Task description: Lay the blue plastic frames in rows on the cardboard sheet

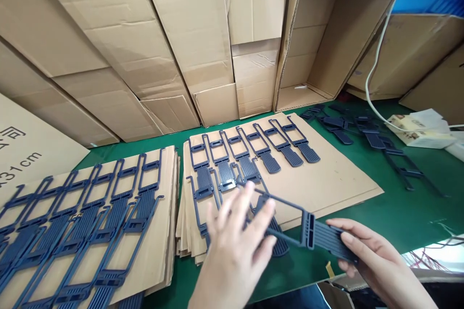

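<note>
A dark blue plastic clip (308, 231) is held just above the near edge of the table, stretched between both hands and tilted so that its open frame end points left and far while its ribbed tab end points right and near. The right hand (369, 256) grips the ribbed tab, fingers curled along its near side and thumb over the top. The left hand (235, 246) is spread, fingers loosely extended, its fingertips touching the thin frame end of the clip without closing around it. Directly beneath and beyond the left hand lies a stack of cardboard sheets (326, 188), whose top sheet carries a far row of identical clips (253, 147) laid side by side and a shorter second row begun on the near left; the right half of that sheet is bare, leaving open room. Just to the left, with a narrow strip of green table (398, 212) between them, a second cardboard stack (159, 231) is covered nearly edge to edge with clips in overlapping rows. To the far right a loose pile of clips (362, 128) lies on the green surface, near a white power strip (420, 130) with a white cable (373, 67) running up. Flattened cardboard boxes (181, 34) lean along the far edge, closing off that side.
</note>
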Demonstrator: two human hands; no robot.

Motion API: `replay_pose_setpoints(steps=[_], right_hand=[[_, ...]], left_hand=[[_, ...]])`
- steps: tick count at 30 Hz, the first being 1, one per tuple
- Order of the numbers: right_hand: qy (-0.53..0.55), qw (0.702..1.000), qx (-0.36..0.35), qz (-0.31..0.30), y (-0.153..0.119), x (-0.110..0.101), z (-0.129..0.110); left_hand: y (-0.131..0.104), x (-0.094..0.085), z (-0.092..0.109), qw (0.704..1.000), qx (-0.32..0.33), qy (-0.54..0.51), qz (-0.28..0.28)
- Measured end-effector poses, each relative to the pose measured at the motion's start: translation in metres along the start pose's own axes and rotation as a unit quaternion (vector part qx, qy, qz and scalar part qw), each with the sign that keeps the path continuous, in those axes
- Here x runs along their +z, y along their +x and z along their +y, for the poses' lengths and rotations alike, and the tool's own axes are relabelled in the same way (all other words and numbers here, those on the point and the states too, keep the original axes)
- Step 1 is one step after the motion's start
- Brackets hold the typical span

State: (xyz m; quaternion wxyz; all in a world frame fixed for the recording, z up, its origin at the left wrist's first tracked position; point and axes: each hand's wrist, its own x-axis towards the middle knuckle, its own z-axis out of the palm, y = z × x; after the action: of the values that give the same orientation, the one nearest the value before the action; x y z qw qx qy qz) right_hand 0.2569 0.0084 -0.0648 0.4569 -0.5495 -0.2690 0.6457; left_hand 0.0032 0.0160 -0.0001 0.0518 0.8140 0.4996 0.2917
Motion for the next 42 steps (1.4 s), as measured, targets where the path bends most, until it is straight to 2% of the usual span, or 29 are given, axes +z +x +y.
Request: replay_pose_setpoints(steps=[3,4,6,9,13,16,20,22,27,30,35,38,40,41,42], right_hand=[[0.063,0.995,-0.029,0.075,0.005,-0.003,0.013],[0.07,0.993,-0.03,0.091,0.005,-0.003,0.017],[0.075,0.991,-0.026,0.109,0.006,-0.001,0.024],[0.079,0.99,-0.014,0.115,0.005,0.005,0.032],[0.079,0.992,-0.004,0.096,0.002,0.015,0.035],[0.071,0.995,0.009,0.073,-0.001,0.025,0.034],[0.056,0.995,-0.009,0.086,-0.005,0.038,0.03],[0.044,0.996,-0.012,0.078,-0.004,0.038,0.029],[-0.004,1.0,0.004,0.0,0.006,0.028,0.029],[0.005,1.0,-0.003,-0.013,0.006,0.031,0.024],[0.039,0.999,0.013,0.022,-0.004,0.042,0.013],[0.031,0.999,0.014,0.019,-0.005,0.046,0.016],[0.019,0.999,-0.002,0.03,-0.005,0.048,0.02],[0.01,0.999,-0.013,0.039,-0.005,0.048,0.022],[-0.002,0.999,-0.023,0.046,-0.005,0.045,0.023]], left_hand=[[-0.009,-0.007,-0.02,0.981,-0.081,-0.044,0.17],[-0.013,-0.009,-0.027,0.971,-0.107,-0.071,0.2],[-0.021,-0.012,-0.04,0.957,-0.144,-0.112,0.223],[-0.031,-0.012,-0.052,0.953,-0.161,-0.132,0.22],[-0.037,-0.006,-0.056,0.953,-0.166,-0.149,0.205],[-0.037,-0.003,-0.055,0.962,-0.145,-0.144,0.183],[-0.036,-0.005,-0.054,0.972,-0.107,-0.125,0.166],[-0.037,-0.007,-0.052,0.964,-0.135,-0.153,0.173],[-0.038,-0.014,-0.042,0.905,-0.264,-0.237,0.236],[-0.037,-0.013,-0.039,0.894,-0.286,-0.249,0.239],[-0.035,-0.002,-0.036,0.881,-0.294,-0.264,0.259],[-0.036,0.003,-0.039,0.879,-0.294,-0.263,0.267],[-0.038,0.002,-0.044,0.88,-0.282,-0.291,0.248],[-0.04,0.0,-0.048,0.879,-0.256,-0.338,0.216],[-0.042,-0.001,-0.05,0.876,-0.216,-0.401,0.161]])
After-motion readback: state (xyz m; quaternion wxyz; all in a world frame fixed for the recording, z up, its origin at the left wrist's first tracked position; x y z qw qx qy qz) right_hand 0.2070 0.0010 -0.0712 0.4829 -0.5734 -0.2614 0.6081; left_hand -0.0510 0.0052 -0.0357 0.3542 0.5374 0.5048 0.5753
